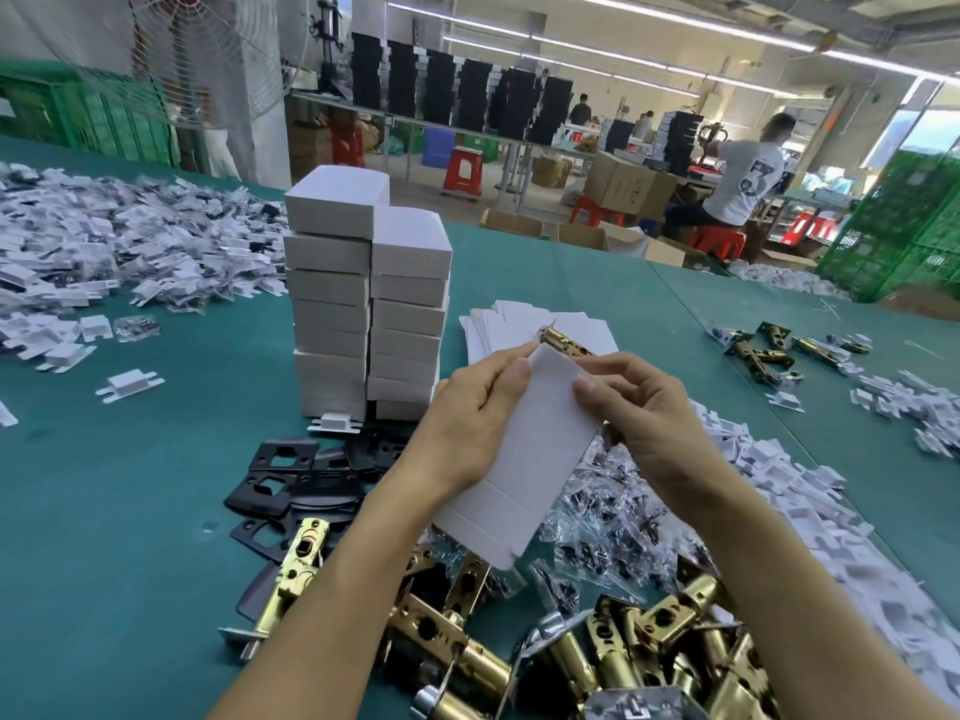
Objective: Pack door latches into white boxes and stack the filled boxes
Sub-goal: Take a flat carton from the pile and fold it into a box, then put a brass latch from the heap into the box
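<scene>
Head view: the left hand (467,433) curls around the left edge of a white box (524,459) held above the tabletop (130,485), while the right hand (644,407) pinches its far right corner. A brass latch (563,341) shows at the far end, apparently part-way in. Best to steady the box, seat the latch fully before folding flaps, then add it to the stacked boxes (363,304) nearby.

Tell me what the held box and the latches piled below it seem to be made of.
Box: thin white card, matte, with visible fold creases. Latches: metal, shiny brass-coloured, perhaps only plated; they catch bright reflections.
</scene>
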{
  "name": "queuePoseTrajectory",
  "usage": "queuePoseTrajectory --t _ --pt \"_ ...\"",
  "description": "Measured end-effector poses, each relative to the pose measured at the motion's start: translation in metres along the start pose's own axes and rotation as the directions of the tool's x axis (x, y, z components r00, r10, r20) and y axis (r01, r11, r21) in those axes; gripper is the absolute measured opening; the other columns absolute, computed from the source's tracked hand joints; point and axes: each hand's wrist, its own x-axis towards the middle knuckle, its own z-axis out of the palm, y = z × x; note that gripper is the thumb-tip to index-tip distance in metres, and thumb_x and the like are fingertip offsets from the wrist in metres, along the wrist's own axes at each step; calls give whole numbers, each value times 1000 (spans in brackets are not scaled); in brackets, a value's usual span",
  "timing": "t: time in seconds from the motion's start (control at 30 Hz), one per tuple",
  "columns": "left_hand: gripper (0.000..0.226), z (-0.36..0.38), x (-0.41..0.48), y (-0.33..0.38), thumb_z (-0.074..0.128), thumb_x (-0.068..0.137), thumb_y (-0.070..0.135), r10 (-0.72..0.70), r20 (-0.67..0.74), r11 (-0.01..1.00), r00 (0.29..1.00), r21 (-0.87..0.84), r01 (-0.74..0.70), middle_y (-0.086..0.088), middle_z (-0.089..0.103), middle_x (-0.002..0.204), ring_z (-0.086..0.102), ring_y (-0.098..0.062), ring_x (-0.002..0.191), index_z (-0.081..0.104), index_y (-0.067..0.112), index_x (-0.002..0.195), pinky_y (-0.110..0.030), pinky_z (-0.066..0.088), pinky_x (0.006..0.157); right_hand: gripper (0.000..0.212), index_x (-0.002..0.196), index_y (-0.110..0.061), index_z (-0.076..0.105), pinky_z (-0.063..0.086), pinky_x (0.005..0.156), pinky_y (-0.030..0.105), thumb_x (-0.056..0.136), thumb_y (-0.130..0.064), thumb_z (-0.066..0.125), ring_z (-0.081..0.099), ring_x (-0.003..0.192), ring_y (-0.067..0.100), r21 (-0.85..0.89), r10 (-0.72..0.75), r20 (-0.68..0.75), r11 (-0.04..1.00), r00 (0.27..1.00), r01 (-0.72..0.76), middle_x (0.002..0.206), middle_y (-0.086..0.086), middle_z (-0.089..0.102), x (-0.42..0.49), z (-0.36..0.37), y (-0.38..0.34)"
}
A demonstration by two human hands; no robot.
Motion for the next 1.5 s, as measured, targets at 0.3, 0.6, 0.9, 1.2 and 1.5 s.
queuePoseTrajectory --t 0.3,0.6,0.9,1.2,1.5 --pt "52 -9 4 20 55 88 66 -380 -126 822 916 -501 272 5 73 96 73 -14 78 57 22 114 -30 59 62 46 127 -15 56 61 78 31 84 -8 72 64 112 19 -167 -460 -176 885 870 435 123 7 62 -12 9 -14" --pt "56 -11 -1 30 73 75 54 -270 406 319 873 -818 479 -10 68 93 70 -26 82 73 9 108 -50 60 78 58 116 -34 46 55 84 22 77 -7 79 56 122 14 -431 -558 177 697 811 573 134 -11 54 -25 45 19" --pt "78 -29 2 19 88 55 50 -248 -25 805 968 -561 192 20 68 100 67 -8 96 49 50 122 -54 58 84 23 115 -27 65 58 84 34 92 -29 68 66 87 1 -707 81 432 649 898 281 99 -9 71 -24 50 17" --pt "90 -24 3 8 99 46 33 -112 -263 932 958 -363 9 5 65 112 64 6 86 54 26 123 -10 52 68 42 126 -28 66 48 91 37 84 -29 71 56 113 25 -709 145 691 326 708 625 120 2 64 -22 104 31" --pt "85 -23 5 12 97 48 37 -50 -314 930 948 -361 -70 3 62 108 64 1 86 48 26 117 -14 53 69 27 109 -13 70 54 82 40 85 -24 75 64 91 19 -670 175 595 647 785 364 102 5 70 -20 94 36"
